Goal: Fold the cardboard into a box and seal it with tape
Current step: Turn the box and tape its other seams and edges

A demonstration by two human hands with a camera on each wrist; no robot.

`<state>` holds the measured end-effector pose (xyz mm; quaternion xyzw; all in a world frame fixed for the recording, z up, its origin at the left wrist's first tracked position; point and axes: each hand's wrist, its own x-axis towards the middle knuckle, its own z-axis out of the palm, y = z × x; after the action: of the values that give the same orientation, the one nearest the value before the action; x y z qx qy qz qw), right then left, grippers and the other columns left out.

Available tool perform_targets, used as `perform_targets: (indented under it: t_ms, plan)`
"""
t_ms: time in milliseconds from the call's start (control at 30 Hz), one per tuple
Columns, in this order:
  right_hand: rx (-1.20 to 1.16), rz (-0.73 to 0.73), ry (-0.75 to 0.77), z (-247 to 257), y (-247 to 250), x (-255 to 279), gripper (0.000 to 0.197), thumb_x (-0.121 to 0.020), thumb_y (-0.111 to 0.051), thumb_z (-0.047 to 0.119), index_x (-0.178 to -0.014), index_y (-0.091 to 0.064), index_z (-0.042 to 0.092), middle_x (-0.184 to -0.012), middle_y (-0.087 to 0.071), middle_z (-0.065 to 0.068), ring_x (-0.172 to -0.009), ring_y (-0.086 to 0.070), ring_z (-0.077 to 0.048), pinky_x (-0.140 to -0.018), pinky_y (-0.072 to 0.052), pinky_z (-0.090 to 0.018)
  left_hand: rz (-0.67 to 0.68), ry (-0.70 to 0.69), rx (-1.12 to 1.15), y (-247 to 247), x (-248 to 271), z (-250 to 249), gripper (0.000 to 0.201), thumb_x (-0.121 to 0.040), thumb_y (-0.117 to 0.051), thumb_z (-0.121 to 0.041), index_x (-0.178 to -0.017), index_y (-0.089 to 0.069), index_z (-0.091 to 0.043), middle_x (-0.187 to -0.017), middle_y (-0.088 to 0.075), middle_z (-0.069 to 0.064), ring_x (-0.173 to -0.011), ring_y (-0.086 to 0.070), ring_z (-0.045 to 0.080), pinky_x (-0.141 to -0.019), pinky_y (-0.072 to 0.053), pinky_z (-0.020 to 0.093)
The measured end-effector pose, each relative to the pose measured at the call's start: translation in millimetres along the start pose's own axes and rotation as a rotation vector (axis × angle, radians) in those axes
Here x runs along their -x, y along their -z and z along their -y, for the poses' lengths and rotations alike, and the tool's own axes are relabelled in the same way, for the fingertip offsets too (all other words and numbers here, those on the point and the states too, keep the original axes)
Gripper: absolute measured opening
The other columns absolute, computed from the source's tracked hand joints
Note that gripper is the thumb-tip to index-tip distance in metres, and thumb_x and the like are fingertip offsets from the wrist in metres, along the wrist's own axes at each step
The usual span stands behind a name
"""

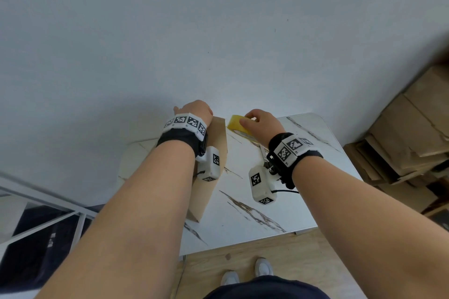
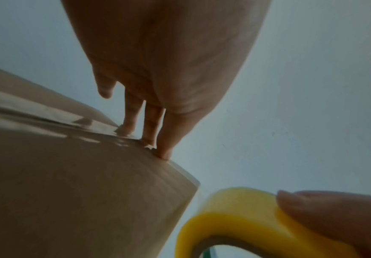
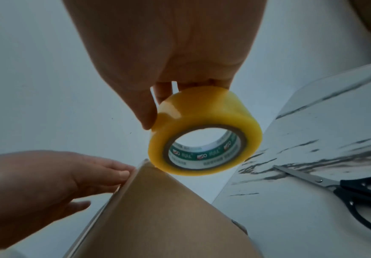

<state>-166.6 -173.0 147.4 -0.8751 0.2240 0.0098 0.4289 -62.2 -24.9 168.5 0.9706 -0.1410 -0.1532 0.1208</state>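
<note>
Cardboard box is standing on the marble-patterned surface, toward its left side, brown panels folded up into shape. Glossy strip of clear tape is running along the top seam, catching light in the left wrist view.

Left hand is reaching over the far top edge of the box. Its fingers are lying straight and close together, tips pressing down on the taped seam at the far edge; nothing is being gripped.

Right hand is holding the yellow tape roll just beside the box's far right corner. Thumb is sitting on one side of the roll's outer face, fingers curling over the other, so the roll is being grasped across its width. Core opening is facing the right wrist camera, showing a green and white printed liner. Lower rim of the roll is sitting at the box corner; whether it is actually touching is hard to tell.

Scissors with black handles are lying flat on the surface to the right of the box, blades closed, well apart from both hands.

Stack of flattened cardboard is sitting at far right, off the surface. White shoes are showing on the wooden floor below.
</note>
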Motion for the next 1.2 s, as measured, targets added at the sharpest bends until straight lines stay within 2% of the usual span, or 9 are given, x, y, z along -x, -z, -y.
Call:
perform_targets:
  t_ms: [133, 200, 267, 367, 600, 700, 867, 1000, 1200]
  plan:
    - [0.042, 0.045, -0.024, 0, -1, -9, 0.030, -0.095, -0.047, 0.034, -0.108, -0.064, 0.013, -0.101, -0.062, -0.004, -0.093, -0.057, -0.023, -0.074, -0.038, -0.029, 0.003, -0.120, 0.123, -4, 5, -2, 0.019, -0.089, -0.056, -0.021, -0.093, -0.069, -0.035, -0.119, -0.066, -0.009, -0.111, -0.060, 0.017, -0.101, -0.043, 0.034]
    - [0.031, 0.054, -0.030, -2, -3, -12, 0.030, -0.096, -0.046, 0.033, -0.107, -0.065, 0.011, -0.101, -0.064, -0.006, -0.093, -0.058, -0.024, -0.073, -0.038, -0.029, 0.001, -0.143, 0.108, -6, 8, 0, 0.020, -0.092, -0.055, -0.023, -0.105, -0.069, -0.029, -0.120, -0.064, -0.009, -0.112, -0.058, 0.015, -0.091, -0.037, 0.023]
    - [0.038, 0.057, -0.026, -2, -4, -16, 0.029, -0.096, -0.046, 0.032, -0.107, -0.065, 0.012, -0.102, -0.064, -0.006, -0.093, -0.057, -0.024, -0.074, -0.039, -0.029, 0.011, -0.153, 0.104, -6, 9, -1, 0.025, -0.095, -0.051, -0.022, -0.115, -0.066, -0.026, -0.124, -0.062, -0.006, -0.115, -0.056, 0.016, -0.083, -0.033, 0.022]
    - [0.080, 0.077, -0.019, -1, -4, -22, 0.029, -0.095, -0.047, 0.033, -0.109, -0.064, 0.014, -0.102, -0.062, -0.005, -0.092, -0.056, -0.022, -0.075, -0.039, -0.030, 0.070, -0.172, 0.071, -7, 8, -4, 0.028, -0.097, -0.046, -0.022, -0.118, -0.064, -0.031, -0.131, -0.058, -0.002, -0.120, -0.053, 0.020, -0.096, -0.038, 0.029]
    - [0.137, 0.097, -0.048, -18, -19, -28, 0.031, -0.096, -0.045, 0.035, -0.116, -0.062, 0.019, -0.114, -0.064, -0.006, -0.100, -0.058, -0.025, -0.082, -0.044, -0.032, 0.038, -0.115, 0.145, -16, 10, -1, 0.030, -0.096, -0.045, -0.026, -0.116, -0.064, -0.038, -0.130, -0.059, -0.006, -0.123, -0.051, 0.021, -0.108, -0.033, 0.039]
    - [0.143, 0.100, -0.040, -18, -19, -31, 0.033, -0.096, -0.046, 0.037, -0.118, -0.063, 0.019, -0.116, -0.065, -0.005, -0.106, -0.059, -0.025, -0.084, -0.046, -0.033, -0.020, -0.089, 0.262, -23, 11, 2, 0.027, -0.094, -0.049, -0.023, -0.109, -0.068, -0.035, -0.124, -0.061, -0.003, -0.119, -0.053, 0.020, -0.109, -0.032, 0.041]
    - [0.094, 0.026, -0.023, -26, -20, -32, 0.033, -0.093, -0.050, 0.041, -0.112, -0.065, 0.017, -0.106, -0.065, -0.004, -0.099, -0.059, -0.023, -0.082, -0.048, -0.034, -0.079, -0.035, 0.333, -26, 16, -3, 0.027, -0.091, -0.049, -0.024, -0.100, -0.069, -0.040, -0.115, -0.062, -0.005, -0.117, -0.050, 0.019, -0.112, -0.026, 0.039]
    - [-0.020, -0.092, -0.073, -34, -22, -32, 0.037, -0.100, -0.037, 0.039, -0.099, -0.059, 0.009, -0.098, -0.061, -0.010, -0.096, -0.056, -0.029, -0.075, -0.037, -0.031, -0.110, -0.005, 0.321, -28, 18, -6, 0.019, -0.089, -0.055, -0.033, -0.097, -0.071, -0.039, -0.112, -0.062, -0.008, -0.119, -0.050, 0.019, -0.112, -0.024, 0.038]
    - [-0.177, -0.257, -0.308, -71, -24, -27, 0.033, -0.103, -0.028, 0.017, -0.123, -0.051, 0.004, -0.118, -0.061, -0.016, -0.109, -0.057, -0.032, -0.077, -0.036, -0.028, -0.107, 0.082, 0.306, -34, 13, -14, 0.014, -0.082, -0.056, -0.034, -0.078, -0.067, -0.041, -0.102, -0.064, -0.015, -0.111, -0.053, 0.014, -0.103, -0.024, 0.036]
